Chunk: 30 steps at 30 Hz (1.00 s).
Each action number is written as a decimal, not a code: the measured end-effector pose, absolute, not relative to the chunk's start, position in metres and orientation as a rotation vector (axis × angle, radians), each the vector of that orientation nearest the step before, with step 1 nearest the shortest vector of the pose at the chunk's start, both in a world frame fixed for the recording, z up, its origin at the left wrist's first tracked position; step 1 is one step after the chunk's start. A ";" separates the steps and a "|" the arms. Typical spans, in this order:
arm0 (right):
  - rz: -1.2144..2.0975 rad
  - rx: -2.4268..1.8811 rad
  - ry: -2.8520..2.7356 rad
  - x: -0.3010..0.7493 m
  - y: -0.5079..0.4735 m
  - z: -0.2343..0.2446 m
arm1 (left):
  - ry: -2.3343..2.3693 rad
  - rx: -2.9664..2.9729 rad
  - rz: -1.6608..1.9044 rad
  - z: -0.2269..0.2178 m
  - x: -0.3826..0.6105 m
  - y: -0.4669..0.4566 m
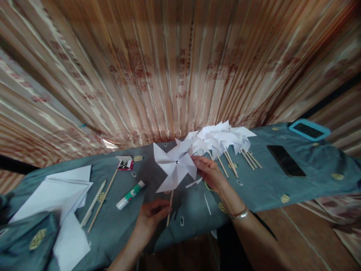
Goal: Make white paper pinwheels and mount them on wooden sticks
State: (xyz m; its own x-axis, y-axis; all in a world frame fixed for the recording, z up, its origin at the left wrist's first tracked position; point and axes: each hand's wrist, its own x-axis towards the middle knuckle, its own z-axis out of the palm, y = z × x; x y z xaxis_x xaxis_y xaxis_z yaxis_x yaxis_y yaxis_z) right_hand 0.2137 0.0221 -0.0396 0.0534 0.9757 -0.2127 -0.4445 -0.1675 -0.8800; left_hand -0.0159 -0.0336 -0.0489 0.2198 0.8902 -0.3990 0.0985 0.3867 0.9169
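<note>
Head view, at centre: holding what, and how?

Holding a white paper pinwheel [180, 170] over the grey-green cloth [262, 192], just in front of the other pinwheels [222, 139]. Gripping its wooden stick [168, 220] low down in the left hand [151, 218], with thumb and fingers closed around it. Reaching to the right-hand side of the paper with the right hand [213, 175]; cannot tell whether pinching a blade or merely touching.

And how far along, to judge by the layout?

Well along, it seems. Looks complete in hand, with folded blades and a silver pin [177, 162] at the hub. Beyond the right hand, shows several more apparently finished, overlapping, with protruding sticks [222, 169] toward the near edge; too bunched to count.

Anything left?

Probably a little, going by the supplies at left: loose white sheets [67, 192], a bare stick [110, 183], a pale pen [94, 201] just beside it, a glue stick [130, 195] and a small red box [125, 164] of metal pins. Perhaps enough for another.
</note>
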 end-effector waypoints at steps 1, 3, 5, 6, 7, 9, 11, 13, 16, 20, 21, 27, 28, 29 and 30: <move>1.454 -1.049 -0.699 0.214 0.022 -0.040 | 1.250 1.055 0.712 -0.049 -0.016 -0.034; 1.453 -1.053 -0.705 0.214 0.022 -0.041 | 1.267 1.061 0.704 -0.048 -0.016 -0.033; 1.451 -1.056 -0.715 0.214 0.022 -0.041 | 1.270 1.044 0.707 -0.048 -0.016 -0.033; 1.449 -1.058 -0.717 0.214 0.022 -0.042 | 1.267 1.030 0.715 -0.048 -0.016 -0.033; 1.447 -1.060 -0.718 0.213 0.022 -0.042 | 1.263 1.017 0.723 -0.049 -0.016 -0.033; 1.440 -1.062 -0.717 0.213 0.022 -0.042 | 1.253 1.003 0.740 -0.049 -0.015 -0.033; 1.439 -1.064 -0.717 0.212 0.022 -0.042 | 1.241 1.009 0.755 -0.051 -0.016 -0.033; 1.439 -1.072 -0.722 0.211 0.021 -0.041 | 1.233 1.017 0.763 -0.052 -0.016 -0.033; 1.430 -1.083 -0.726 0.211 0.020 -0.041 | 1.224 1.028 0.741 -0.055 -0.016 -0.033; 1.427 -1.094 -0.722 0.210 0.020 -0.042 | 1.232 1.007 0.749 -0.056 -0.016 -0.033; 1.432 -1.095 -0.721 0.210 0.020 -0.043 | 1.236 1.000 0.754 -0.056 -0.015 -0.033; 1.476 -1.078 -0.688 0.205 0.018 -0.041 | 1.251 1.014 0.778 -0.054 -0.015 -0.033; 1.485 -1.075 -0.683 0.203 0.017 -0.041 | 1.257 1.016 0.784 -0.055 -0.015 -0.033; 1.493 -1.073 -0.678 0.202 0.016 -0.040 | 1.262 1.016 0.788 -0.055 -0.015 -0.033; 1.501 -1.071 -0.674 0.201 0.015 -0.040 | 1.267 1.016 0.790 -0.056 -0.015 -0.032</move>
